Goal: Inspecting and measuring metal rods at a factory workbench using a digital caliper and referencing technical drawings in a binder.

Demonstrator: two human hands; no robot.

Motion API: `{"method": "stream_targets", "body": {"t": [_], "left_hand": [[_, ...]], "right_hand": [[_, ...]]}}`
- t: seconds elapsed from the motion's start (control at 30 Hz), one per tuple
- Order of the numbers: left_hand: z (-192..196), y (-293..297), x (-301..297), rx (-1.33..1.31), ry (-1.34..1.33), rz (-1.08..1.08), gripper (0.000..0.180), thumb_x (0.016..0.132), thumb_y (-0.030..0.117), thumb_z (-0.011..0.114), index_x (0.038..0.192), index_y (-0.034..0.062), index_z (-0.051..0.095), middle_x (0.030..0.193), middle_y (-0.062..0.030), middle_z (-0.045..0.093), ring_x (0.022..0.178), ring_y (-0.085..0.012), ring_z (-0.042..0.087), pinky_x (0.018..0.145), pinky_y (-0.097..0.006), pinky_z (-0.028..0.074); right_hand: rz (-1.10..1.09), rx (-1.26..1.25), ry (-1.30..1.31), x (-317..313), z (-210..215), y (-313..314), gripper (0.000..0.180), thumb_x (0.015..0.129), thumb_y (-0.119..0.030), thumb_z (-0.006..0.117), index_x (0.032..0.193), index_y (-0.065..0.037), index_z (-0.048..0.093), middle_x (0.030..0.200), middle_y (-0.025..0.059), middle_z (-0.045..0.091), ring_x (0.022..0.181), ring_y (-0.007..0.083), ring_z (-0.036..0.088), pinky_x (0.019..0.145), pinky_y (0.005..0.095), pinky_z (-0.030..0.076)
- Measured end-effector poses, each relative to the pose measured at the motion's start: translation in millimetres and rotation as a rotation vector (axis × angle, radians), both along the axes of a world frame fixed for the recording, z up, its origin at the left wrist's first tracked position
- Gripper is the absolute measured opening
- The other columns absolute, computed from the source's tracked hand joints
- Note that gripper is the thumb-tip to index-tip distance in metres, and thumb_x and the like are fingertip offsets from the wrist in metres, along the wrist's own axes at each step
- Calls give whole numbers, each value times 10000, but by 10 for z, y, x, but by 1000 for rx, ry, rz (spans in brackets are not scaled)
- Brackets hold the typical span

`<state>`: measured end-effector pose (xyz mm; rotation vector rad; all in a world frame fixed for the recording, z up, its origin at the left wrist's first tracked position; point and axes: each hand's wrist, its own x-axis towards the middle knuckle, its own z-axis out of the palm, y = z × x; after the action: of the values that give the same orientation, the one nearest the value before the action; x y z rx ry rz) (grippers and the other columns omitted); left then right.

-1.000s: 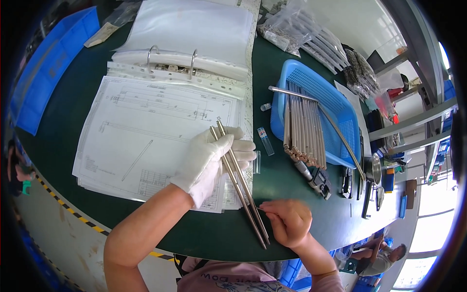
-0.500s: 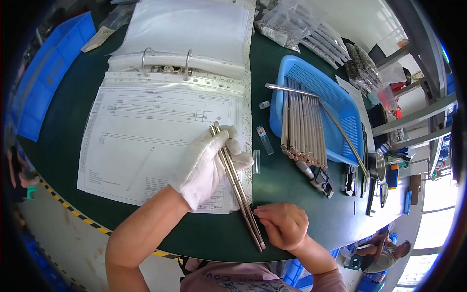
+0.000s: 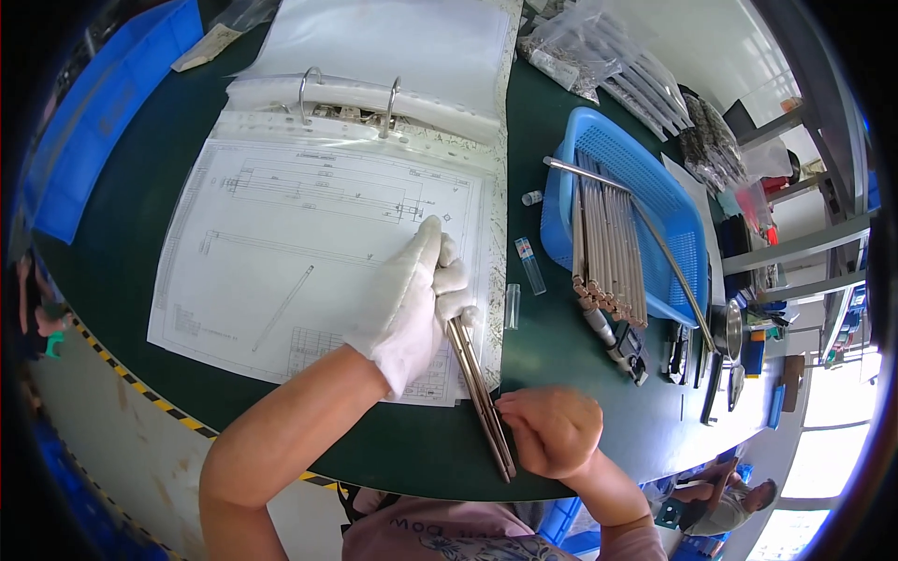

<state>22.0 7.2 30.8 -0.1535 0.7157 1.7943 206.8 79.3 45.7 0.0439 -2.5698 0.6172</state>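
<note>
Metal rods [image 3: 479, 393]: thin bundle, lower centre of frame, long axis running from upper left down to lower right, lying over the drawing sheet [image 3: 309, 252] edge and the green bench [image 3: 561, 355]. Left hand [image 3: 416, 304], white glove, fingers closed round the rods' upper end; right hand [image 3: 552, 432], bare, curled against the lower end, touching. Both hands on, right nearer the tip. Blue basket [image 3: 673, 215] of more rods off to the right. Vs 0.5 s ago: upper ends no longer poke past the glove; rods have slid lower.
</note>
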Motion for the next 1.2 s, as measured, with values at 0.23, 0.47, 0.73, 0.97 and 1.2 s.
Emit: {"method": "stream_targets", "body": {"t": [0.23,0.47,0.73,0.97,1.2], "left_hand": [[55,12,35,-25,24,12,344,960,418,344,725,169,376,554,71,194,468,-84,191,546,-273,302],[117,50,23,-99,-64,50,424,943,478,309,653,175,369,519,71,178,446,-92,163,516,-277,290],[78,37,-12,-74,-35,14,423,941,471,294,668,160,382,507,63,201,442,-104,186,533,-296,337],[43,19,-3,-38,-45,-3,382,943,445,308,713,154,398,510,55,233,450,-110,233,578,-315,378],[52,46,27,-61,-29,31,357,940,421,325,731,142,404,503,46,252,445,-113,268,553,-317,397]], "right_hand": [[10,11,74,-5,-13,1,121,656,-4,655,769,-24,614,703,89,639,585,227,630,517,297,504],[-36,188,-27,26,106,49,113,636,-16,665,718,-36,590,657,65,607,593,218,618,533,287,485],[85,82,-81,-100,218,204,155,672,-98,661,624,-68,517,559,53,485,441,217,481,387,311,367],[88,61,-50,-524,157,242,241,694,-60,628,568,-61,422,512,78,406,416,268,426,395,364,335],[76,71,-73,-574,131,274,223,703,-52,623,595,-59,428,523,79,420,425,270,435,393,367,334]]}}
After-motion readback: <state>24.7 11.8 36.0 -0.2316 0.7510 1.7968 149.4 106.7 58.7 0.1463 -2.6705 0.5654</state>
